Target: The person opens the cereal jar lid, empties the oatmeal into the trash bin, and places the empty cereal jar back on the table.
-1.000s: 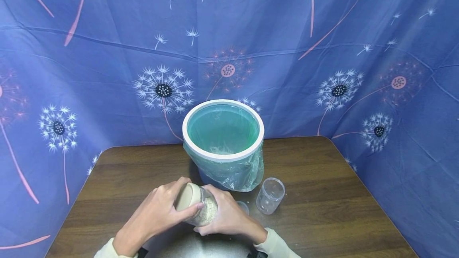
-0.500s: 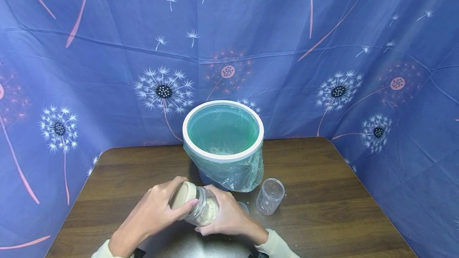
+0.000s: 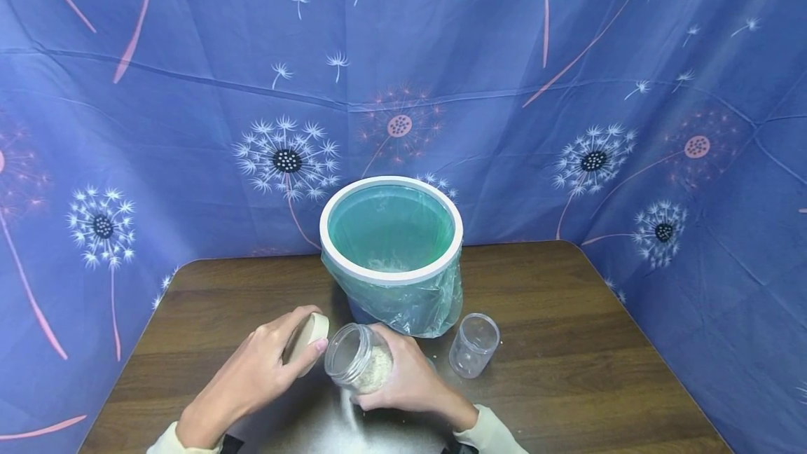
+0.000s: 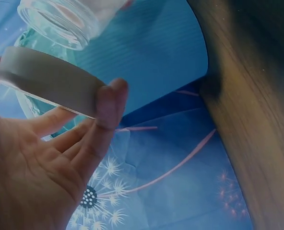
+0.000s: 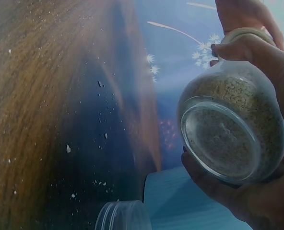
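From the head view, I see the left hand (image 3: 252,363) pinching a beige lid (image 3: 309,336) just beside a tilted clear jar (image 3: 376,368) of pale flakes, gripped by the right hand (image 3: 416,373) before the lined bin (image 3: 392,276). Left wrist: lid apart from the jar's mouth. Right wrist: fingers (image 5: 214,184) curl round the jar; white crumbs (image 5: 68,149) dot the wooden table (image 5: 27,120).

Clear jar (image 3: 362,361) partly hidden by the right hand (image 3: 411,373), pale streak (image 3: 349,408) below too blurred for naming.
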The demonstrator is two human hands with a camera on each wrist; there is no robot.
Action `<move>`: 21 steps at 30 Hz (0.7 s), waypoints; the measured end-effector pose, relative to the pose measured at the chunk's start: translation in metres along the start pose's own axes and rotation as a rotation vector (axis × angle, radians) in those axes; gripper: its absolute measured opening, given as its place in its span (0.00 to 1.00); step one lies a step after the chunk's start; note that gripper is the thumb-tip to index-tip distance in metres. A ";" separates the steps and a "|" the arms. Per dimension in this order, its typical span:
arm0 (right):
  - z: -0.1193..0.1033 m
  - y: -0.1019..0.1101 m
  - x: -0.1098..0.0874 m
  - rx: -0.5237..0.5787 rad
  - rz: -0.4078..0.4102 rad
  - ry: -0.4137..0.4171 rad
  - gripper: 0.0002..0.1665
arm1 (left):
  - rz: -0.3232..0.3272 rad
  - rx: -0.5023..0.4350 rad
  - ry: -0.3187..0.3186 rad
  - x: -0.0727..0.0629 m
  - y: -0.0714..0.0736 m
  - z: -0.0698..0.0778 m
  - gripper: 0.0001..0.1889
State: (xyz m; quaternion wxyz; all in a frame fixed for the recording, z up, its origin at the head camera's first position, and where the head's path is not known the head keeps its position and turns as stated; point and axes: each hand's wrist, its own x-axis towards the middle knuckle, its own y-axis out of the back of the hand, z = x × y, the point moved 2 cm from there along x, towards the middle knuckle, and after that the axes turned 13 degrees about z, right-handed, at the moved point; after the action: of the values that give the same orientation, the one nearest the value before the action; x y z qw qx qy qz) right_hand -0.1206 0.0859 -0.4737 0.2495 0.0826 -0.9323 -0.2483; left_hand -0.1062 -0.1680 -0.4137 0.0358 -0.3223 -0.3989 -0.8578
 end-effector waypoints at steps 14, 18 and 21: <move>0.001 0.009 -0.002 -0.091 0.011 -0.034 0.55 | -0.201 0.208 0.153 -0.016 -0.006 -0.020 0.41; 0.001 0.010 -0.003 -0.106 0.007 -0.065 0.56 | -0.243 0.242 0.147 -0.022 -0.012 -0.029 0.43; 0.001 0.011 -0.004 -0.107 0.007 -0.078 0.58 | -0.269 0.256 0.144 -0.026 -0.016 -0.035 0.44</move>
State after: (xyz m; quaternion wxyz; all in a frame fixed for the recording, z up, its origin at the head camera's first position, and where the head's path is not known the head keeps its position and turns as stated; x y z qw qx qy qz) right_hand -0.1178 0.0971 -0.4703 0.2180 0.0563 -0.9270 -0.3001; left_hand -0.1092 -0.1869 -0.4561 -0.0098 -0.1968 -0.5404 -0.8180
